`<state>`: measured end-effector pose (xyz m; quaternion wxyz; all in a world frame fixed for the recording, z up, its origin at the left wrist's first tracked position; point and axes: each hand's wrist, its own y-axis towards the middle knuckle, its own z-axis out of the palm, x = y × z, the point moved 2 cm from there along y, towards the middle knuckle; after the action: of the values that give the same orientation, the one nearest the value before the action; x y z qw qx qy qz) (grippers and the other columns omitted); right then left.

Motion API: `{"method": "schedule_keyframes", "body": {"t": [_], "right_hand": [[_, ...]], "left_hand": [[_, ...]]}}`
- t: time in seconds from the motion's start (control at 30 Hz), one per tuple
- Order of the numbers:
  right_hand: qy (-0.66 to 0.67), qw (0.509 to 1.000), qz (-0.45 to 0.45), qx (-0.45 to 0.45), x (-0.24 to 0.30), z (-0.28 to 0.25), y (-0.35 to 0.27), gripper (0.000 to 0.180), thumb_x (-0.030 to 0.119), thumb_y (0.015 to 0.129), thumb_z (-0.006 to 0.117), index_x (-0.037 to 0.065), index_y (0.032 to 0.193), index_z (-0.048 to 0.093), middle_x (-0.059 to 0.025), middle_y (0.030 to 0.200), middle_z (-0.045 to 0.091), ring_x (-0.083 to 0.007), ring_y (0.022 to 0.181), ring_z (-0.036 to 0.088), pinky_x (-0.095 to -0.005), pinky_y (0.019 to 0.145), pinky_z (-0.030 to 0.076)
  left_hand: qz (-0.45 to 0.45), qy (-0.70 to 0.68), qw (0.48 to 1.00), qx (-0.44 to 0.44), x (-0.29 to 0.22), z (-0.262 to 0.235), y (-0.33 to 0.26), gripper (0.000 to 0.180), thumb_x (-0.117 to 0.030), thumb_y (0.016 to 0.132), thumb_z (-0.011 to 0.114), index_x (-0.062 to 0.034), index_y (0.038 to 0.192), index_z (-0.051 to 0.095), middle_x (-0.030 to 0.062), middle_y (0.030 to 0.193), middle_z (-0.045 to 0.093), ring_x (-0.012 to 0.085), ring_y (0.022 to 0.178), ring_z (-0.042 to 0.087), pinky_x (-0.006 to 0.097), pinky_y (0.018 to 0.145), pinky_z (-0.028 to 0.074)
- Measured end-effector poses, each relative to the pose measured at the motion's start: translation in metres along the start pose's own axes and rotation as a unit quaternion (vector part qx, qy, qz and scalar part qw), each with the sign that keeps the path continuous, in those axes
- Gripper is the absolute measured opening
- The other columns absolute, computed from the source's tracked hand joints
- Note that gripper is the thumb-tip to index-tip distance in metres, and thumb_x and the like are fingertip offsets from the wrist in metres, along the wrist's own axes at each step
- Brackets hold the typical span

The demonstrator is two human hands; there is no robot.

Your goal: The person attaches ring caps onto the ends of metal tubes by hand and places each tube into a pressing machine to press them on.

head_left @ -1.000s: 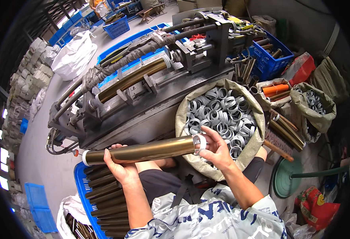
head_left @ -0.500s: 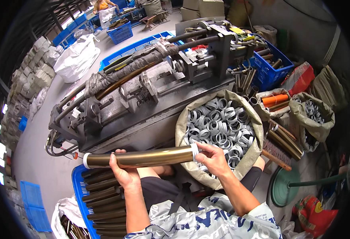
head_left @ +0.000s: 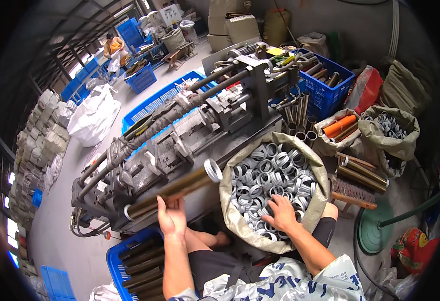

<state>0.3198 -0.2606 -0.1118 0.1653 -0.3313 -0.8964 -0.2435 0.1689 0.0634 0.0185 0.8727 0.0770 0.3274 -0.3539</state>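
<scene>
My left hand [head_left: 172, 219] gripped the bronze tube [head_left: 190, 184] near mid-length, presumably for balance, its fingers partly hidden behind the barrel. The tube was aslant before the machine [head_left: 180, 145], with a white collar [head_left: 217, 173] at each of its 2 ends. My right hand [head_left: 283, 215] was over the sack [head_left: 227, 215], fingers spread on the gray rings [head_left: 265, 178]; whether they touched more than 1, I could not tell. The sack stood open before my right leg, evidently for easy reach. At left, a blue crate [head_left: 112, 261] held similar tubes [head_left: 147, 266] side by side, apparently to save space.
</scene>
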Motion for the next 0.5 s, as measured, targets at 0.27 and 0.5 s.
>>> {"method": "schedule_keyframes", "body": {"t": [0.27, 0.5], "right_hand": [[0.028, 0.999, 0.034, 0.003, -0.001, 0.011, 0.006, 0.057, 0.037, 0.072, 0.078, 0.002, 0.116, 0.067, -0.022, 0.131, 0.057, -0.0383, 0.123, 0.051, -0.0476, 0.106, 0.039], [0.041, 0.998, 0.042, 0.012, 0.001, 0.012, 0.011, 0.056, 0.036, 0.073, 0.077, 0.002, 0.116, 0.067, -0.022, 0.131, 0.057, -0.0381, 0.124, 0.051, -0.0482, 0.108, 0.037]], "left_hand": [[0.021, 0.056, 0.99, -0.129, -0.011, 0.037, 0.21, 0.042, -0.045, 0.09, 0.071, -0.0189, 0.121, 0.061, 0.0022, 0.117, 0.064, 0.0213, 0.122, 0.052, 0.045, 0.109, 0.03], [0.002, 0.117, 0.985, -0.125, 0.012, 0.0, 0.222, 0.046, -0.048, 0.089, 0.071, -0.0123, 0.117, 0.062, 0.0044, 0.114, 0.066, 0.0237, 0.116, 0.056, 0.043, 0.107, 0.035]]}}
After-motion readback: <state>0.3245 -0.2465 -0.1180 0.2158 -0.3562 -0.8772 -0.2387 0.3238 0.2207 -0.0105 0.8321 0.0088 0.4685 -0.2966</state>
